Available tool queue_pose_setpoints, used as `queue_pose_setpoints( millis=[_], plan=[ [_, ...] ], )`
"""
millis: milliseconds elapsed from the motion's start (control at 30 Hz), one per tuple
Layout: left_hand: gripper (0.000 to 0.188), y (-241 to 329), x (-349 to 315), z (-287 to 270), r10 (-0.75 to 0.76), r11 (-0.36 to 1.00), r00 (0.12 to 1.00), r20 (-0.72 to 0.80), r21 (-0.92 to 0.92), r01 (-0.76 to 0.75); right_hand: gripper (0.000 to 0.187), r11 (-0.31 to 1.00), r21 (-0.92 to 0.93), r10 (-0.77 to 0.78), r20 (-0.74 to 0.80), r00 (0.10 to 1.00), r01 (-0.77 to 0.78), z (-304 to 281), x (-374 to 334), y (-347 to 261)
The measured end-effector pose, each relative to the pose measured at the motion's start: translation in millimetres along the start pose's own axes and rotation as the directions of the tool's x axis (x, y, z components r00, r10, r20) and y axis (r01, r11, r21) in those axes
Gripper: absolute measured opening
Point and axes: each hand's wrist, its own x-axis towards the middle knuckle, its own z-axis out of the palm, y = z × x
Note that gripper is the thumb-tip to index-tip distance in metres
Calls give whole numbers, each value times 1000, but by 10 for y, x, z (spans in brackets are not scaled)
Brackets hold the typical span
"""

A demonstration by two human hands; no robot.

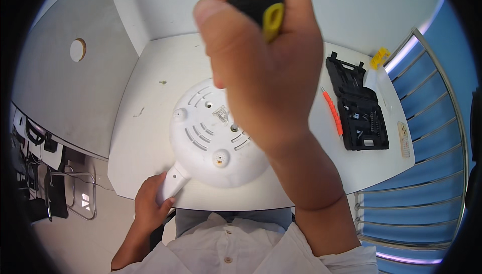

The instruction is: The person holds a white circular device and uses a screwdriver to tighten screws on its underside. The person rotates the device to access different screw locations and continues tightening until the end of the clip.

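A round white appliance (201, 166) lies upside down on the white table, its slotted base and small round feet facing up. My left hand (149, 204) is closed around its white side handle (175, 177) at the near left. Raised high above the appliance, my right hand (271, 68) grips a screwdriver (257, 0) by its black and yellow handle. The screwdriver's shaft and tip are hidden behind my hand, so I cannot tell whether it touches the base. My right forearm covers the appliance's right side.
To the right lie an orange-red screwdriver (332, 112) and an opened black tool case (365, 123) with small bits. A yellow item (380, 58) sits at the far right corner. One small screw (162, 82) is at the far left. A metal railing (427, 178) borders the right side.
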Motion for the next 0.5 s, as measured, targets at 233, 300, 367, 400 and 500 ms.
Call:
queue_pose_setpoints(
  millis=[233, 300, 367, 400, 500],
  plan=[
    [67, -47, 4, 18, 3, 999, 1000, -21, -47, -4, 27, 767, 375, 199, 633, 748, -521, -290, 386, 88],
    [67, -68, -13, 32, -4, 999, 1000, -20, -50, 3, 27, 654, 465, 174, 675, 717, -597, -302, 406, 141],
    [67, -55, -11, 19, -26, 998, 1000, -5, -50, 26, 28, 529, 506, 149, 735, 662, -681, -323, 415, 144],
    [68, -52, -10, 15, -26, 999, 1000, -3, -45, 26, 28, 515, 500, 124, 760, 638, -696, -362, 410, 155],
    [68, -43, -5, 21, -19, 999, 1000, 3, -36, 19, 30, 494, 501, 59, 796, 602, -711, -446, 393, 171]
  ],
)
